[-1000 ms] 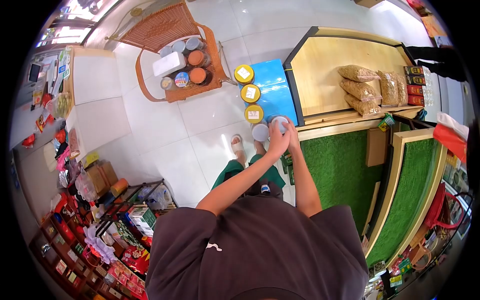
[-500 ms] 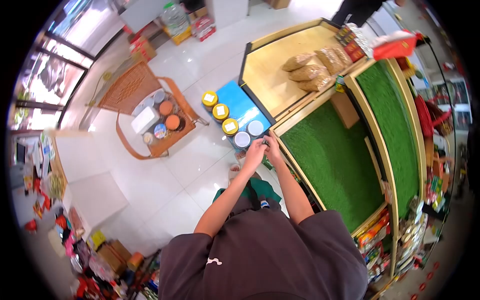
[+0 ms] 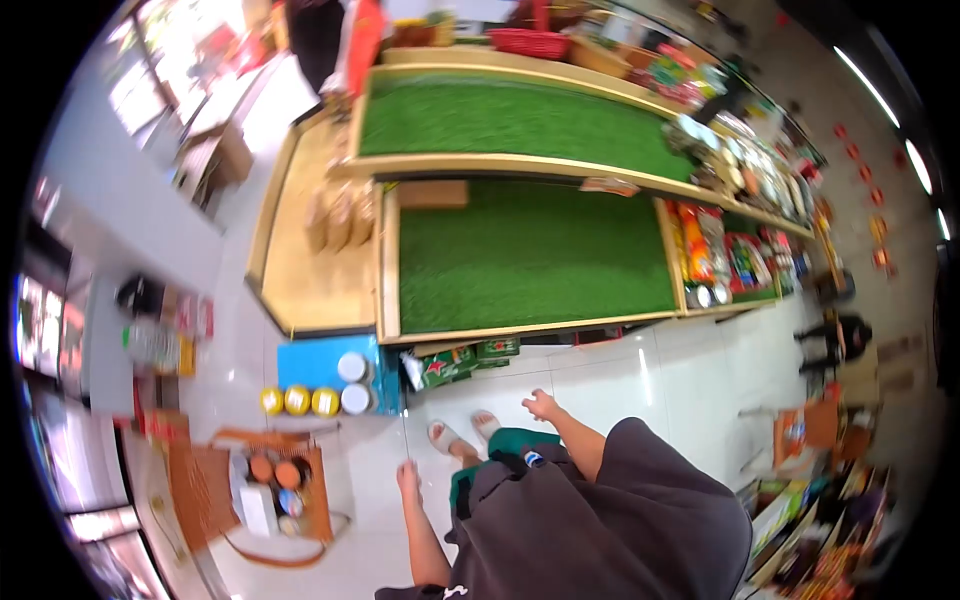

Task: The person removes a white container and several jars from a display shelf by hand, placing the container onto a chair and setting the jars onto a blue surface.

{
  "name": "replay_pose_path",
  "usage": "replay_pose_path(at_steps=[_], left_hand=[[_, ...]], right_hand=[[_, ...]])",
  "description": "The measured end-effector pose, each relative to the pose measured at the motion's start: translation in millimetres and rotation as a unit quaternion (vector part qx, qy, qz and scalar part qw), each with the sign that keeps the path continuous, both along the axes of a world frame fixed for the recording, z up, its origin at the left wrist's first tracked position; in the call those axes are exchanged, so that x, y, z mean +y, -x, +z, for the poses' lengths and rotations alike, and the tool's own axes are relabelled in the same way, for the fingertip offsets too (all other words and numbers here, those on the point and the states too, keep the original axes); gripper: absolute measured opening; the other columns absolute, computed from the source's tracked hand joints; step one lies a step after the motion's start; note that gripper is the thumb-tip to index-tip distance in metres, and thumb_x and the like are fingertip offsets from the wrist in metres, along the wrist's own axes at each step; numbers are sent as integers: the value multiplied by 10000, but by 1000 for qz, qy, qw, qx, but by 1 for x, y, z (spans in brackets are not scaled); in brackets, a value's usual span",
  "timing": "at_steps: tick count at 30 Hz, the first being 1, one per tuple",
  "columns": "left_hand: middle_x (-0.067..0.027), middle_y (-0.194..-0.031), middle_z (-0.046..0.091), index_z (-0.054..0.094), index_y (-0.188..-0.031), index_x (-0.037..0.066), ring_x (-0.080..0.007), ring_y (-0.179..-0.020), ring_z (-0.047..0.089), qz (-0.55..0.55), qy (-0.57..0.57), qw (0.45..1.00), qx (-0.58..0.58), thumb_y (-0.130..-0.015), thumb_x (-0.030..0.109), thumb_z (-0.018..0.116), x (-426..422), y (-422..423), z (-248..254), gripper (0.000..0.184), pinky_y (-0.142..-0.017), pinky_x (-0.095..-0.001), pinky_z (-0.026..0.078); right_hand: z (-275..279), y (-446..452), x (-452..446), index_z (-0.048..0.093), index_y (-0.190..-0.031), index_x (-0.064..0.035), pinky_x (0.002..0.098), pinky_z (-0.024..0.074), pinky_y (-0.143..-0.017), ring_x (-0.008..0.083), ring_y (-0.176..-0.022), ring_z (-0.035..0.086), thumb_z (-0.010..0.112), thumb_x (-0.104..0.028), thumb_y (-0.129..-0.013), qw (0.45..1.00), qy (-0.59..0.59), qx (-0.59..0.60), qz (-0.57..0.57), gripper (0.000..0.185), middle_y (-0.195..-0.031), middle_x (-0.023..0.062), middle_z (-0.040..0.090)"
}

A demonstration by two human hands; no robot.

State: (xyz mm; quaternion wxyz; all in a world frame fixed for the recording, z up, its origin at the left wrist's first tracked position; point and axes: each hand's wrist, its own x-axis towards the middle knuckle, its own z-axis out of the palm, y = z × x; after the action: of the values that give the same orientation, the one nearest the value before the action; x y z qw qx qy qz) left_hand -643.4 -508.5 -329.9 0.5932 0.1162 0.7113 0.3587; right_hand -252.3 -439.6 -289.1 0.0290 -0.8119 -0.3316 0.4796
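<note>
My left hand [image 3: 409, 479] hangs low over the white floor tiles, right of a brown chair; its fingers are small and blurred. My right hand [image 3: 541, 405] is raised in front of the green shorts, fingers curled together; anything inside is too small to make out. Neither hand touches the blue table [image 3: 310, 361]. On that table stand yellow-lidded jars [image 3: 297, 400] and white-lidded jars [image 3: 354, 367]. Green cartons [image 3: 440, 368] lie below the shelf's front edge, beyond my hands.
A wooden shelf unit lined with green turf [image 3: 530, 255] runs across the front. Bagged goods [image 3: 338, 220] lie on its left wooden section. The brown chair [image 3: 205, 490] carries several containers. Packaged goods [image 3: 705, 250] fill the right end. A person in dark clothes [image 3: 318, 45] stands at the back.
The view has swung right, so the shelf now lies straight ahead. My hands, together by the blue table before, have come apart and moved away from it.
</note>
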Motion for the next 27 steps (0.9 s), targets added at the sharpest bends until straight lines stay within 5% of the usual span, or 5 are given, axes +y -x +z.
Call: replay_pose_path(at_steps=[2, 6, 17, 18, 27], left_hand=[[-59, -819, 580, 530, -911, 116, -136, -593, 483, -35, 92, 991, -91, -925, 351, 481, -44, 38, -33, 240, -481, -288, 395], [-153, -795, 598, 523, -1064, 7, -258, -558, 502, -274, 322, 897, 129, -887, 405, 475, -91, 72, -45, 439, -470, -412, 444], [-85, -730, 561, 558, -911, 35, -170, -549, 476, -434, -61, 859, 265, -840, 320, 506, 68, -43, -62, 298, -453, -308, 402], [-204, -1012, 648, 599, -1056, -46, -311, -976, 603, -391, 6, 879, 273, -843, 278, 532, 89, -80, -44, 394, -863, -393, 456], [-110, -975, 658, 620, -1050, 24, -208, -944, 601, -531, -196, 817, 111, -916, 338, 485, 92, -375, 40, 367, -863, -314, 442]], right_hand=[[7, -23, -18, 424, -1316, 17, 368, 550, -567, 252, -644, 671, 603, -346, -787, 999, 3, 8, -54, 667, -878, 163, 668], [-3, -41, -48, 482, -1273, 8, 360, 555, -575, 246, -680, 677, 609, -352, -792, 987, -23, 50, -151, 614, -928, 157, 667], [-18, -106, -132, 618, -1107, -92, 363, 527, -661, 209, -779, 662, 620, -404, -796, 968, -24, 125, -215, 440, -881, 60, 677], [-33, -121, -138, 625, -1095, -79, 362, 533, -673, 220, -782, 669, 622, -397, -793, 973, -30, 106, -202, 438, -877, 67, 678], [-17, -225, -211, 545, -1157, -43, 366, 549, -607, 254, -715, 659, 573, -366, -827, 885, -88, 246, -386, 462, -982, 144, 639]])
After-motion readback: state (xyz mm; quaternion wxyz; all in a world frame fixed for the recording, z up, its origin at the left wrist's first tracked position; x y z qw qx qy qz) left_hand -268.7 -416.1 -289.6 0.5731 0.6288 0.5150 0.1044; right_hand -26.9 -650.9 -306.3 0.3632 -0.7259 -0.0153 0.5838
